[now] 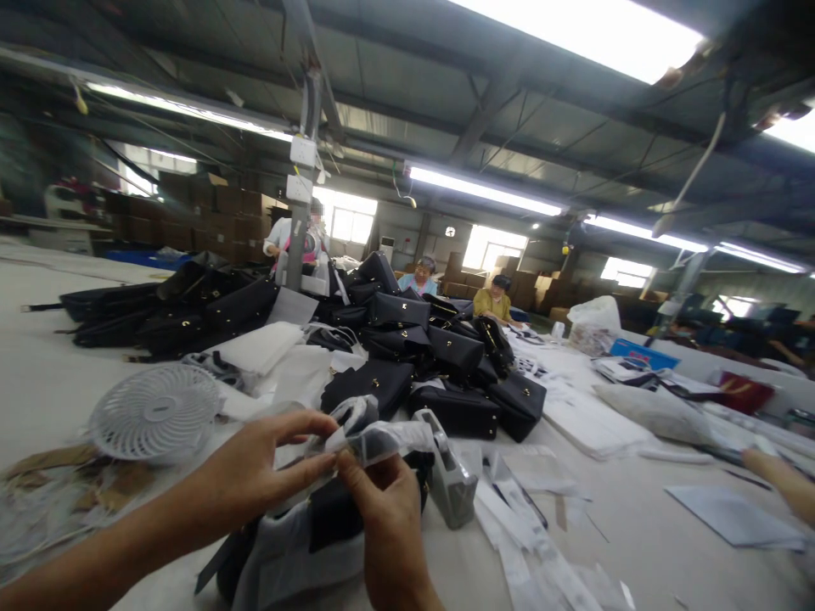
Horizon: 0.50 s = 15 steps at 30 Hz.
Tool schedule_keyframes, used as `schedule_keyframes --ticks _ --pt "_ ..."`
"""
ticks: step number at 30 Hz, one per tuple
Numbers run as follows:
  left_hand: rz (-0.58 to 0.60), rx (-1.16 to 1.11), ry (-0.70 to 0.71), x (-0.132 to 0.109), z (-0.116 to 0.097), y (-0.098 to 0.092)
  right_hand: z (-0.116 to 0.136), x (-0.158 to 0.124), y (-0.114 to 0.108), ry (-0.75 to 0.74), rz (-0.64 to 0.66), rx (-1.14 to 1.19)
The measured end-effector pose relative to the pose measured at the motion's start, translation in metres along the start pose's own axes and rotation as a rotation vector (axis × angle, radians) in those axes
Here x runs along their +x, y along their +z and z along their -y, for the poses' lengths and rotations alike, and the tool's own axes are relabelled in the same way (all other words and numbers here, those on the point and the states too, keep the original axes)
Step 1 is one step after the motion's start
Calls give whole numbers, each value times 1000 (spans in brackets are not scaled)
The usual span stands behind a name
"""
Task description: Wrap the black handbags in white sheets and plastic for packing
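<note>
My left hand [280, 450] pinches one end of a translucent white wrapping strip [395, 437] between thumb and fingertips. Close against it, my right hand [388, 509] grips the same strip with its thumb on top. The strip curls around what looks like a bag handle [356, 412]. Under both hands lies a black handbag [337, 513], partly covered by pale wrapping [286, 560]; my hands hide much of it. Just right of my right hand stands a grey tape dispenser [455, 484].
A white fan [156, 412] lies at left near brown paper scraps [95, 479]. Black handbags [375, 386] are heaped ahead, beside a metal post [299, 221]. White sheets [598, 424] lie right. Another person's arm [783, 484] reaches in at the right edge; several people sit or stand beyond.
</note>
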<state>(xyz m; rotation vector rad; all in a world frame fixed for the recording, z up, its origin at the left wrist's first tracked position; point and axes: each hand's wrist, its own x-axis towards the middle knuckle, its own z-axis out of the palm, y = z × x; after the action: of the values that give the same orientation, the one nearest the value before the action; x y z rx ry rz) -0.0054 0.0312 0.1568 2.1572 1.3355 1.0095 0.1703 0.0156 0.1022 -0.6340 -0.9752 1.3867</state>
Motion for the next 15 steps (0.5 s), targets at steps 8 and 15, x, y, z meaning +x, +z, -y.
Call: schedule_keyframes --ticks 8,15 --pt "-2 -63 -106 18 19 12 -7 10 9 13 -1 207" --pt "-129 -397 -441 17 52 31 14 -1 -87 105 -32 -444"
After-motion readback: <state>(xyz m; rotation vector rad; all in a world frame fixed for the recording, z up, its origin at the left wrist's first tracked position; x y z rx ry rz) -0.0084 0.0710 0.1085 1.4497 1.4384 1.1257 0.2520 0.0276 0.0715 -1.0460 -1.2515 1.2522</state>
